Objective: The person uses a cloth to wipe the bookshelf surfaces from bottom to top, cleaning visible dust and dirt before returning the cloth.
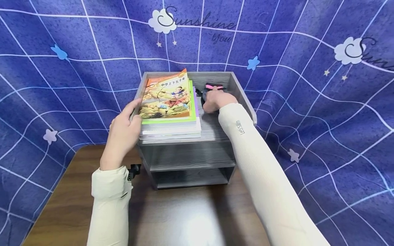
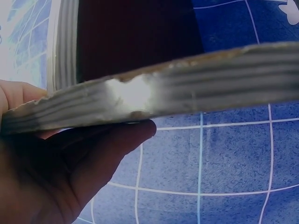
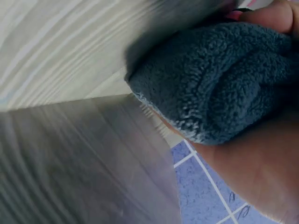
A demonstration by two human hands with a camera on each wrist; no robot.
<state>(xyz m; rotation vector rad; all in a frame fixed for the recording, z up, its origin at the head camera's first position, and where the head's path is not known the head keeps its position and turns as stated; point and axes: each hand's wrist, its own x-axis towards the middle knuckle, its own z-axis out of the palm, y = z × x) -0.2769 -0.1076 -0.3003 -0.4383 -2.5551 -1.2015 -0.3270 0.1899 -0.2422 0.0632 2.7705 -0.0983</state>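
Note:
My left hand (image 1: 123,135) grips the left side board of a small grey wood-grain shelf (image 1: 191,155). In the left wrist view, the board's edge (image 2: 177,84) runs between thumb and fingers. Inside the top compartment, at the right, my right hand (image 1: 218,99) holds a dark blue-grey fuzzy cloth (image 3: 196,84), bunched between thumb and fingers. Something pink and black (image 1: 213,86) shows just beyond that hand; its kind is unclear. A stack of books (image 1: 169,97) with an illustrated orange-yellow cover on top fills the compartment's left side.
Two lower tiers (image 1: 191,176) open toward me under the top compartment. The shelf stands on a brown wooden table (image 1: 172,215). A blue curtain (image 1: 101,41) with white grid lines hangs behind and to both sides. A small black device (image 1: 134,171) sits at my left wrist.

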